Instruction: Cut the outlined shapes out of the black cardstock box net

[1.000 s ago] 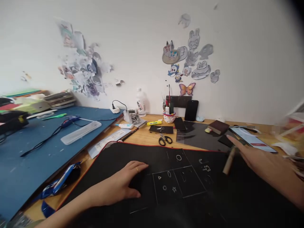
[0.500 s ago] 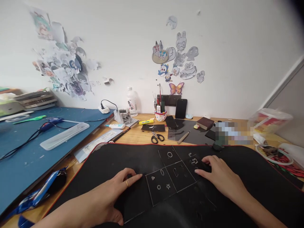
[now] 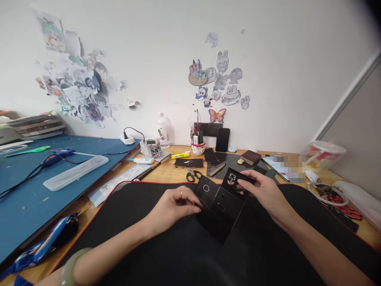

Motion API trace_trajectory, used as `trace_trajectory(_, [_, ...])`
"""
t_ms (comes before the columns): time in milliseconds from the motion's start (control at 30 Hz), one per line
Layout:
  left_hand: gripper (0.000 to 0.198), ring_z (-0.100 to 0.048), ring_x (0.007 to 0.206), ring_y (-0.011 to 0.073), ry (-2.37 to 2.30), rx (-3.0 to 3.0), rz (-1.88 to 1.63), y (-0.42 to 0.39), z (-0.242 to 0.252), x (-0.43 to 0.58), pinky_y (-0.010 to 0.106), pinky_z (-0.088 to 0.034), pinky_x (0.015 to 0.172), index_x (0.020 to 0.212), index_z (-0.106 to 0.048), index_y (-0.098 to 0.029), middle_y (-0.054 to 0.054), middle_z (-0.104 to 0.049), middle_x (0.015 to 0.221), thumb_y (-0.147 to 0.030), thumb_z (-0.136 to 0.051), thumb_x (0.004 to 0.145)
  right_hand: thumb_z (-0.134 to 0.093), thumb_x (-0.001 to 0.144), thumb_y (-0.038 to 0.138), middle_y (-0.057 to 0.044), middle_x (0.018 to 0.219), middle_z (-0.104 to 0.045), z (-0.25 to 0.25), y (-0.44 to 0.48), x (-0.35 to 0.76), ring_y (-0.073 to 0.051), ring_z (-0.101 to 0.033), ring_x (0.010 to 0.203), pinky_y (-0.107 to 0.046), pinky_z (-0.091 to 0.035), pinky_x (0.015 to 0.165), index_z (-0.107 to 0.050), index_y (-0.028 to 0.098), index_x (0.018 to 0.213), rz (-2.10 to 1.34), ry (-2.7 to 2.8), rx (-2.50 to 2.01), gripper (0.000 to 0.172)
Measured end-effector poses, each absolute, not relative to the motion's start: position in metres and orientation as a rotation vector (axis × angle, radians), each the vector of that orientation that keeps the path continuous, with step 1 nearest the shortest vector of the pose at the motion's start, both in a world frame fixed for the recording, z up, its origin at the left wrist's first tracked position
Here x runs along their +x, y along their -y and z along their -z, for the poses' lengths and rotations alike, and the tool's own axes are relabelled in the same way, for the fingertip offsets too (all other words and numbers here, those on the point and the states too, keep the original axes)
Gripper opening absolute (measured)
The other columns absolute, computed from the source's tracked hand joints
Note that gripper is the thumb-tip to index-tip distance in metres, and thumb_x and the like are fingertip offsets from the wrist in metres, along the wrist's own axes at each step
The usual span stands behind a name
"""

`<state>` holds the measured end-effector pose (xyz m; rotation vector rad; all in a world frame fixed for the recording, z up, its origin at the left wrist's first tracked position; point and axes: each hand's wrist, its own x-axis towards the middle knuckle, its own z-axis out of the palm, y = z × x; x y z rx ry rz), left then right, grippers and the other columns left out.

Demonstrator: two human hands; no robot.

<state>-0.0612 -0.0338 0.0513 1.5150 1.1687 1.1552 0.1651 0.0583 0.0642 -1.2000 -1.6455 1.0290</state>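
A black card [image 3: 228, 202], marked into square panels by pale lines, is raised above the black mat and tilted. One panel has a ring outline, one a small rectangular slot, and the upper right one a flower-shaped cut-out [image 3: 231, 178] with light showing through. My right hand [image 3: 260, 186] pinches the flower panel between thumb and fingers. At the card's left edge, my left hand [image 3: 178, 204] has its thumb and fingers closed on the border below the ring; the exact grip is partly hidden. The card's lower left part looks folded.
The black mat [image 3: 125, 246] has a red edge. Beyond it lie scissors [image 3: 193, 174], a yellow tube [image 3: 180, 155], a grey-brown stick [image 3: 217, 170], a pen cup [image 3: 198, 147], a bottle [image 3: 162, 131] and a dark box [image 3: 251, 157]. A blue table [image 3: 26, 171] stands left.
The card has come up off the mat, tilted and drawn together, its left panels out of sight. My left hand moved right and closed on its edge; my right hand lifted the flower panel.
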Motion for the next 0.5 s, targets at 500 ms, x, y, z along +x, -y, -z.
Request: trace_trajectory(500, [0.030,-0.048,0.061,0.0062,-0.997,1.115,-1.360,-0.017,-0.054,-0.025,0.016,-0.033,0.052,0.084,-0.058,-0.013,0.000,-0.056,0.073,-0.030,-0.069,0.063,-0.047,0.079,0.031,-0.005,0.093,-0.064,-0.083,-0.043,0.161,-0.019,-0.060,0.089,-0.030,-0.049,0.076,-0.056,0.021,0.092,-0.741,1.945,-0.981,0.019])
